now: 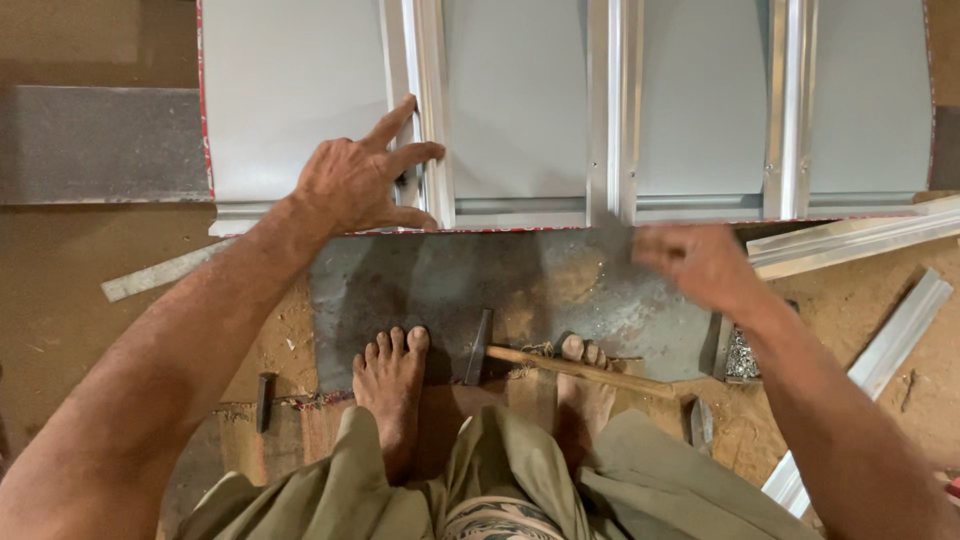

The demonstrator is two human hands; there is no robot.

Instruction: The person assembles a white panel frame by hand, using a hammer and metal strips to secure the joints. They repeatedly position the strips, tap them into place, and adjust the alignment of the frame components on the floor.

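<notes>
Two hands: left hand (355,180) spread on grey ribbed sheet-metal panel (520,110), right hand (695,262) blurred, grip unclear.

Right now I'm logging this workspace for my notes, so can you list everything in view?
Sheet-metal panel: one, pale grey with three bright ribs, top.
Dark steel plate: one, grey and rust-stained, centre of the floor.
Hammer: one, wooden handle, lying by the feet.
Small dark tool: one, left of the plate.
Loose metal strips: several, silvery, right; one left.
Feet: two, bare, on the plate's near edge.
Left hand: on the panel's left rib.
Right hand: blurred, at the panel's lower edge.
</notes>
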